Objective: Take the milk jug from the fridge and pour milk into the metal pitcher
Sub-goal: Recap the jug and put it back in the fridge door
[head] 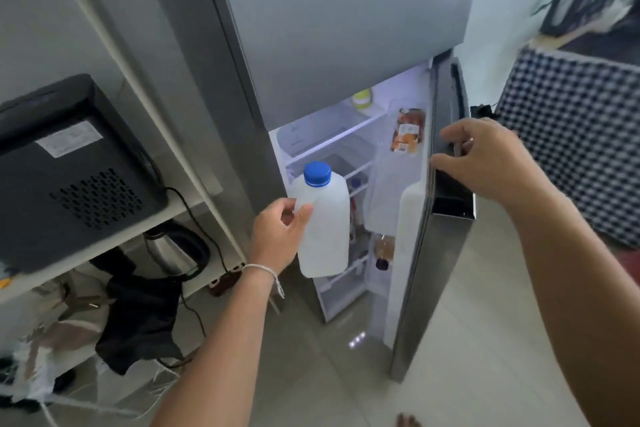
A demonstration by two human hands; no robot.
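A white plastic milk jug (pixel 327 225) with a blue cap is upright in front of the open fridge compartment (pixel 332 146), outside its shelves. My left hand (pixel 277 236) is shut on the jug's handle side. The grey fridge door (pixel 436 253) stands partly open to the right. My right hand (pixel 485 156) grips the dark handle recess at the door's top edge. No metal pitcher is in view.
A white shelf unit (pixel 194 204) at left carries a black microwave (pixel 69 166), a steel kettle (pixel 173 250) below, cables and dark cloth. Packaged food (pixel 408 130) sits in the door rack. A checkered mat (pixel 575 135) lies right. Light floor tiles lie below.
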